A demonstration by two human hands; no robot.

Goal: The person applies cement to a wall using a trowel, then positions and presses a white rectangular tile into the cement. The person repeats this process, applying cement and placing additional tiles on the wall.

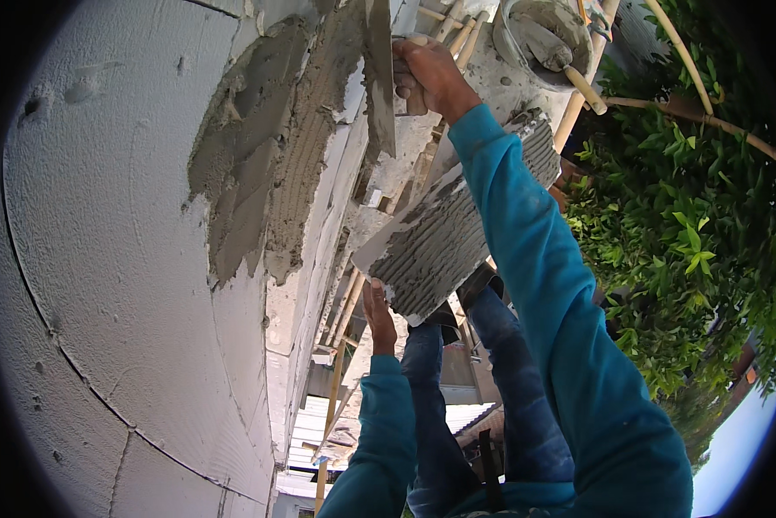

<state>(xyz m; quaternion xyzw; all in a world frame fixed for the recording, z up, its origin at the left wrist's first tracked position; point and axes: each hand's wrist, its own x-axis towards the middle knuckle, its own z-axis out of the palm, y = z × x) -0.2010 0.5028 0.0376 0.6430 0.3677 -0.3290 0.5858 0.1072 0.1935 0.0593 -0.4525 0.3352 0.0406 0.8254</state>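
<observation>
My right hand (438,79) is wrapped around the handle of a flat plastering trowel (379,95). Its long grey blade stands almost edge-on against the wall, beside a patch of wet grey mortar (258,147) with ragged lower ends. Below, my left hand (379,319) grips the near lower end of a pale rectangular slab (457,224). Ridged mortar coats the slab's upward face, and my right forearm crosses over part of it. The fingers of my left hand are partly hidden behind the slab's edge.
A mortar-smeared bucket (510,30) at the top holds a wooden-handled trowel (584,86). Bamboo poles (345,306) and boards form scaffolding around my feet, with a drop showing between them. The white block wall (137,259) fills the left side; leafy branches (690,216) crowd the right.
</observation>
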